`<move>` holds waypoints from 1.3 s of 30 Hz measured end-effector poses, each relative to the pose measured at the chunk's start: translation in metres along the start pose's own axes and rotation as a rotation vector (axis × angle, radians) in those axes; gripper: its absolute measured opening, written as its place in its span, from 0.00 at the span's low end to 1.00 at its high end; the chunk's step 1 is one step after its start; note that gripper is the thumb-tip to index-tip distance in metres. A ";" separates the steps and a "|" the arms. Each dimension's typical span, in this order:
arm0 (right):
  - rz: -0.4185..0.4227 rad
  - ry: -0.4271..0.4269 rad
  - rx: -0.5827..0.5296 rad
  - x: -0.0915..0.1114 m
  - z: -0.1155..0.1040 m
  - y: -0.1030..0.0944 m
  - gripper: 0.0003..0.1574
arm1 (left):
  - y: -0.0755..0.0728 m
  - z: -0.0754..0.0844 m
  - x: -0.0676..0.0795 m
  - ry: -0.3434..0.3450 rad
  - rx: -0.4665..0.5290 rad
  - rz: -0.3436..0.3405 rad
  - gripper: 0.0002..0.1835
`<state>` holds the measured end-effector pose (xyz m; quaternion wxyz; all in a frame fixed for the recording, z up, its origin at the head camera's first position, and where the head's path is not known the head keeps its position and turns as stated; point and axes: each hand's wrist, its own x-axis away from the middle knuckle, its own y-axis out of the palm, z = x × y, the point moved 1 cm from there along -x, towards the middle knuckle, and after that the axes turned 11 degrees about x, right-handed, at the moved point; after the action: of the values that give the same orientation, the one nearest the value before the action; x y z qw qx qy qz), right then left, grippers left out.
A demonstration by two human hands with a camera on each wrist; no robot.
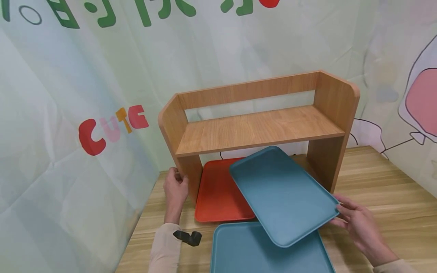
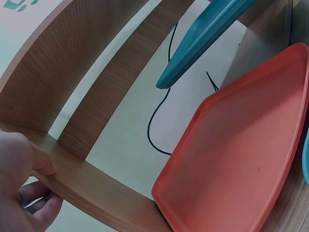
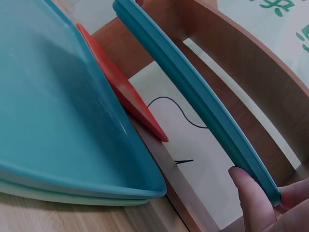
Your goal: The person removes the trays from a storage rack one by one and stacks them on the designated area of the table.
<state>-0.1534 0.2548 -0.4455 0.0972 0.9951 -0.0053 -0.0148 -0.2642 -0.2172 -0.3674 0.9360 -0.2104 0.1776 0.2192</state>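
My left hand (image 1: 176, 185) grips the edge of the left side panel of a wooden two-tier desk shelf (image 1: 256, 127); the left wrist view shows thumb and fingers on either side of the board. A blue tray (image 1: 286, 197) is pinched at its near right corner by my right hand (image 1: 358, 223). This tray is held tilted in front of the shelf's lower opening. Under the shelf, at its left, lies a red tray (image 1: 222, 193), partly covered by the raised blue one. Another blue tray (image 1: 246, 246) rests on the table in front, overlapped by the raised tray.
In the right wrist view, a paler tray rim (image 3: 96, 199) shows beneath the front blue tray. The wood-grain table (image 1: 385, 182) extends right of the shelf. A printed cloth (image 1: 256, 49) hangs behind, and another cloth wall (image 1: 85, 197) stands close on the left.
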 end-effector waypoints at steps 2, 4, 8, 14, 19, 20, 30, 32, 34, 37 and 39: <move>0.013 0.014 0.022 0.000 0.000 0.001 0.20 | 0.000 0.000 0.000 0.005 -0.003 0.000 0.11; 0.024 0.025 0.038 -0.001 0.000 0.001 0.19 | 0.000 0.000 0.000 0.008 -0.004 -0.001 0.12; 0.024 0.026 0.053 -0.001 0.000 0.003 0.19 | 0.000 0.000 0.000 0.002 -0.002 -0.002 0.12; 0.018 0.021 0.074 -0.002 0.000 0.004 0.19 | -0.001 -0.001 0.000 -0.011 0.001 -0.009 0.12; 0.016 0.024 0.098 -0.002 0.001 0.004 0.18 | -0.002 -0.002 0.000 -0.020 0.003 -0.015 0.12; 0.014 0.025 0.102 -0.002 0.001 0.004 0.18 | -0.002 -0.002 0.000 -0.020 0.005 -0.016 0.12; 0.006 0.048 0.147 -0.003 0.005 0.007 0.17 | 0.000 -0.004 0.000 -0.007 0.008 0.000 0.11; 0.023 0.073 0.163 -0.003 0.006 0.008 0.16 | 0.000 -0.005 0.000 -0.004 0.010 -0.001 0.11; 0.029 0.089 0.179 -0.003 0.007 0.009 0.16 | 0.000 -0.004 0.000 0.000 0.013 -0.001 0.11; 0.024 0.077 0.195 -0.003 0.008 0.010 0.16 | 0.000 -0.004 0.000 0.005 0.017 0.000 0.11; 0.014 0.072 0.202 -0.003 0.008 0.012 0.17 | 0.001 -0.004 0.000 0.006 0.016 0.000 0.11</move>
<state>-0.1573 0.2418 -0.4513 -0.0033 0.9997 -0.0102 0.0225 -0.2655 -0.2185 -0.3708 0.9372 -0.2033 0.1822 0.2173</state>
